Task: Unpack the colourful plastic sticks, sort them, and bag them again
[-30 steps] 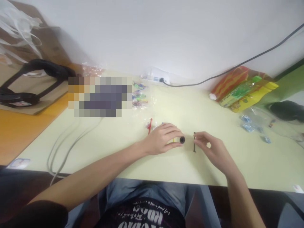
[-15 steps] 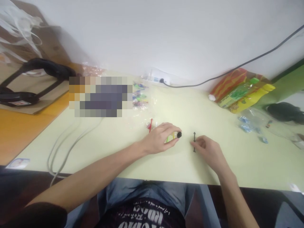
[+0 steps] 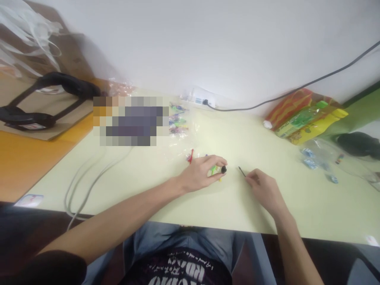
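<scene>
My left hand rests on the pale table, fingers closed around a small green and yellow toy piece with a black wheel at its tip. A few centimetres to the right, my right hand pinches a thin black rod, whose free end points up and left toward the wheel. The rod and wheel are apart. A small red plastic piece lies just behind my left hand.
Clear bags of colourful small parts lie behind. Grey cables loop at the left front edge. Bright snack packets and a clear bag sit at the right. A power strip with a black cord lies by the wall.
My right hand closed and tilted the black rod from upright to slanting toward the wheel. My left hand lifted the wheel piece slightly and drew it back.
</scene>
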Available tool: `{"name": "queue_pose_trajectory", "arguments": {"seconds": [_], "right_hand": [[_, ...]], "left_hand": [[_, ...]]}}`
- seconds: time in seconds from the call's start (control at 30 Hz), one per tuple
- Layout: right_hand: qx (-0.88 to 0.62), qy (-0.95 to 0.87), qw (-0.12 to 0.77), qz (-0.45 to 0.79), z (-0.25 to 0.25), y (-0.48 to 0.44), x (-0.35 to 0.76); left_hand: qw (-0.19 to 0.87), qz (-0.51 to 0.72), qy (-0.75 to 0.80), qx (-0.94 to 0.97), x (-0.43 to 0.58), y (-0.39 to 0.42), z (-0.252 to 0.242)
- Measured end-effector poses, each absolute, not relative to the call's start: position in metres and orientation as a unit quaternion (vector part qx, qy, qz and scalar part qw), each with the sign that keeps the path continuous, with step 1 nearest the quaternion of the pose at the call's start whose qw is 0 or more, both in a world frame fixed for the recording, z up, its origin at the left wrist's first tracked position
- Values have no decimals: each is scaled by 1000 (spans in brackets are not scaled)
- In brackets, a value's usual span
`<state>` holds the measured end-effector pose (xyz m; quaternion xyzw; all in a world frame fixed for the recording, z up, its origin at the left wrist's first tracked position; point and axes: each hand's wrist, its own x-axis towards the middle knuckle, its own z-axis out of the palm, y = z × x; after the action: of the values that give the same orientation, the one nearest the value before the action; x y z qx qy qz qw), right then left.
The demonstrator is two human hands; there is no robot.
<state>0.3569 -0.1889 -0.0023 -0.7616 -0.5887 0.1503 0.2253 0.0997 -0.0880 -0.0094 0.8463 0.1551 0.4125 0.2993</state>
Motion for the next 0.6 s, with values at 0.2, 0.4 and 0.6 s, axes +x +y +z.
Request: {"name": "queue_pose_trajectory", "arguments": {"seconds": [0.2,0.4,0.6], "right_hand": [[-718,-546,333,273,8,-186,351],[-654,-505,411,386,13,-182,341],[-641,-488,393,444,14,-184,333]], "left_hand": [[289,417,182,842,100,-86,-10],[290,412,170,847,100,-84,-6],[283,416,151,851,100,-83,-7]]}}
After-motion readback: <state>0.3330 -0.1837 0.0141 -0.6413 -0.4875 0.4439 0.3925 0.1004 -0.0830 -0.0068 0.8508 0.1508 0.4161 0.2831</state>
